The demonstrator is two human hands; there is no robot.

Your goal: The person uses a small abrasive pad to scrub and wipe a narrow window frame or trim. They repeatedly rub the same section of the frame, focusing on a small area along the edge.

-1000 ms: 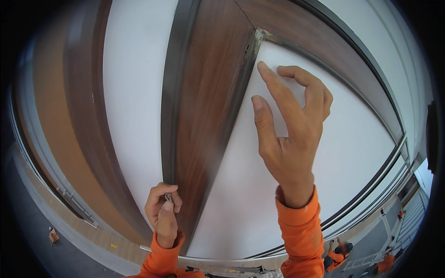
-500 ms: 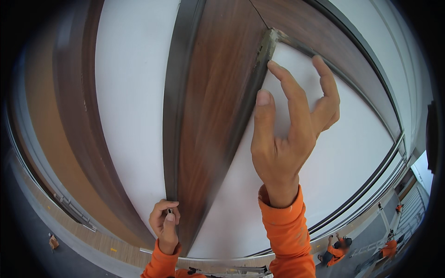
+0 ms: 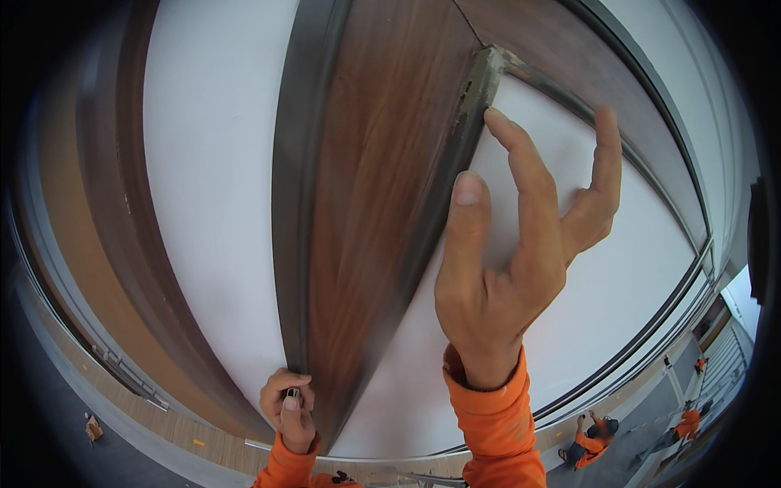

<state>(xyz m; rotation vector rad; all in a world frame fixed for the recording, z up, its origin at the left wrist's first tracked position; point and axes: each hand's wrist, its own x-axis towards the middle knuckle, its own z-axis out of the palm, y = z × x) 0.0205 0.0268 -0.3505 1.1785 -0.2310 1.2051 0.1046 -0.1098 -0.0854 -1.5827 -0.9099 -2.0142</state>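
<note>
My right hand point(image 3: 508, 252) is raised with its fingers spread and nothing in it. Its index fingertip is at the dark edge strip point(image 3: 451, 163) of a brown wood-grain panel point(image 3: 366, 163); whether they touch I cannot tell. Just above that fingertip, the strip's top end shows a rough, patchy corner point(image 3: 480, 77) with a small dark slot. Lower left, my left hand point(image 3: 290, 411) is closed, pinching a small shiny metal piece point(image 3: 293, 393) whose kind is unclear. That hand is by the lower end of another dark strip point(image 3: 291, 203).
White panels point(image 3: 220, 163) lie on both sides of the wood-grain one. Well below are a plank-patterned ledge point(image 3: 171, 416) and grey floor. At the lower right, a person in orange point(image 3: 594, 443) and others stand farther off. A small brown object point(image 3: 93, 428) lies at lower left.
The panels have shifted slightly in view. My right hand sits a little lower, its fingers spread wider. My left hand is slightly lower and still pinches the metal piece.
</note>
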